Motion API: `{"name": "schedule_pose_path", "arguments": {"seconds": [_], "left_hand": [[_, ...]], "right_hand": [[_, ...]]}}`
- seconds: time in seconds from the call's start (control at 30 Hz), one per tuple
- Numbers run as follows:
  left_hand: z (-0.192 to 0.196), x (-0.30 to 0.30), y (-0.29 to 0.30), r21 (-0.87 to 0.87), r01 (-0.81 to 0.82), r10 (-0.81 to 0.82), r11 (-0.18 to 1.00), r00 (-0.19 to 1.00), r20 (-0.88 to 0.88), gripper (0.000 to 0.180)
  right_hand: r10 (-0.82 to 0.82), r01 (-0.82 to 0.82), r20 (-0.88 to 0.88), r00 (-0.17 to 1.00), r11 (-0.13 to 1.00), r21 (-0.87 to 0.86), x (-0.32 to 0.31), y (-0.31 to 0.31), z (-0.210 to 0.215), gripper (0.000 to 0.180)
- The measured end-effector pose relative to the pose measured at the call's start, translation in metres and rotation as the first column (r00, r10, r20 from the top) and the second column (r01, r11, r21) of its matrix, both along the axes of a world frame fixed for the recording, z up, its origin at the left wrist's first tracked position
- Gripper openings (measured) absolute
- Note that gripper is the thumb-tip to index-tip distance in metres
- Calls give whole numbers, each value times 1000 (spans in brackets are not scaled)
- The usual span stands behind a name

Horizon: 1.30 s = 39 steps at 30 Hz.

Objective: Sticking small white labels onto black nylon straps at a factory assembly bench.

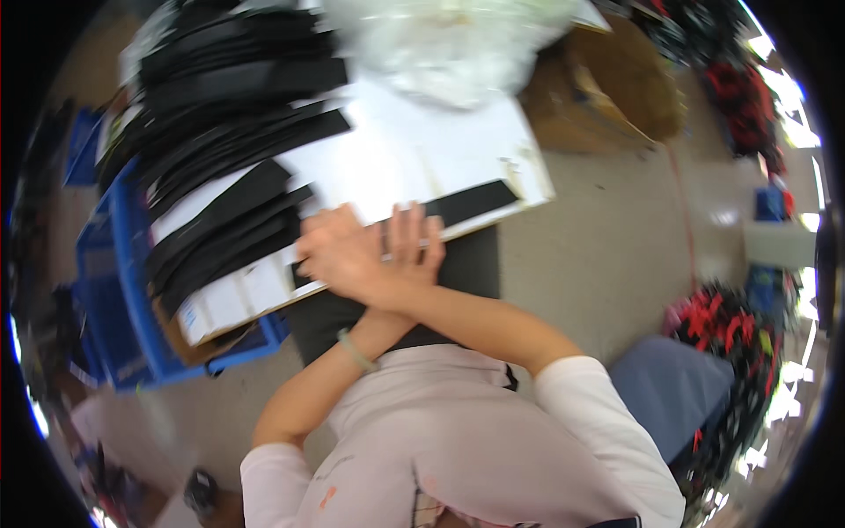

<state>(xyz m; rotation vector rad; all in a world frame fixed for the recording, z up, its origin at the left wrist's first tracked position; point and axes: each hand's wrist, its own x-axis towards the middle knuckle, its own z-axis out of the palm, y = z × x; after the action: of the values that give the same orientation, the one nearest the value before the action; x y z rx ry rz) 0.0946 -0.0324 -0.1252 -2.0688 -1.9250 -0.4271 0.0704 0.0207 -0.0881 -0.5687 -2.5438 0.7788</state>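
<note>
**Crossed hands pressed flat on a black strip at the near edge of the counter**

Nearest the body, the two forearms are seen crossed, so that the right hand [339, 255] lies toward the left and the left hand [412, 251], its wrist ringed by a pale bracelet [355, 349], lies toward the right. Both hands are spread flat, fingers apart, and nothing is clamped in either. Under them a black strip [471, 202] is laid along the near edge of the white counter [414, 150]; its long axis runs from the hands up and away toward the near right corner. The left hand is the nearer to the free end. Farther off, along the left edge, a stack of black strips [229, 114] is piled, and a crumpled clear plastic bag [449, 44] is seen at the far edge.
</note>
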Motion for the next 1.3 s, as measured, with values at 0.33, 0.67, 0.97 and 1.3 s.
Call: {"name": "schedule_pose_path", "arguments": {"seconds": [0.33, 0.67, 0.97, 1.3], "left_hand": [[-4, 7, 3, 89, 73, -108, 993, 856, 505, 46], [137, -154, -53, 362, -181, 137, 914, 980, 144, 31], [75, -183, -80, 242, -372, 280, 896, 897, 342, 41], [79, -146, -127, -275, -639, -280, 718, -627, 727, 34]], "right_hand": [[-106, -100, -238, 965, 695, -712, 33, 27, 59, 17], [-382, -35, -482, 788, 755, -655, 123, 99, 116, 9], [376, -403, -172, 911, 900, -166, -122, 50, 91, 38], [380, -385, 108, 919, 923, 24, -134, -3, 42, 41]]}}
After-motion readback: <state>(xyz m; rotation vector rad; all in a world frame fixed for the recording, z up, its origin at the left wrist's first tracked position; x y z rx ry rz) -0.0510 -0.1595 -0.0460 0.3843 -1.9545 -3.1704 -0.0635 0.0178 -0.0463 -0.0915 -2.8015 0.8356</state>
